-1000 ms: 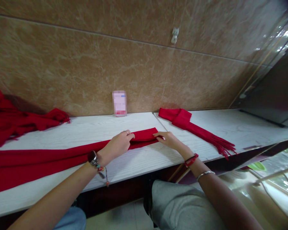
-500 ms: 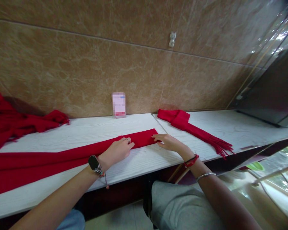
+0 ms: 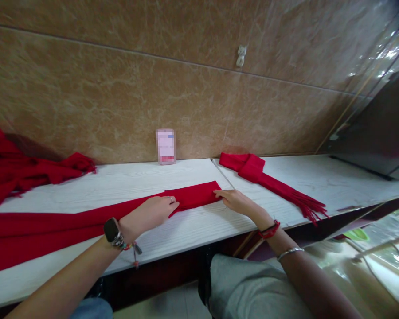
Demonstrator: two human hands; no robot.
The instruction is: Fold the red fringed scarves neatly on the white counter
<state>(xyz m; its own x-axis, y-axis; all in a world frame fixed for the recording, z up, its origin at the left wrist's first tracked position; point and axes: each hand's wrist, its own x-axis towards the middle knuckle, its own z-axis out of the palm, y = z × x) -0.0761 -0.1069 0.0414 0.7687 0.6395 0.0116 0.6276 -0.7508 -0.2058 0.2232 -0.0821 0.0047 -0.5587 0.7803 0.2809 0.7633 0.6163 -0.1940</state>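
A long red scarf [image 3: 196, 196] lies across the white tabletop, its right end folded over into a flat strip. My left hand [image 3: 153, 215], with a watch on the wrist, is closed on the lower edge of the scarf near the fold's loose end; some of its fingers are hidden. At the right folded end, my right hand [image 3: 236, 201] pinches the cloth between thumb and fingers. To the left the scarf spreads wider and runs out of view.
A second red scarf [image 3: 252, 166], folded over at one end and fringed at the other, rests at right. Crumpled red cloth [image 3: 26, 170] is heaped at far left. A phone [image 3: 166, 147] leans on the tiled wall [image 3: 119, 88]. A dark box-shaped thing [image 3: 379, 128] stands far right.
My left hand has slid left along the scarf, and its fingers are now at the lower edge. My right hand stays at the folded end, its fingers drawn closer together.
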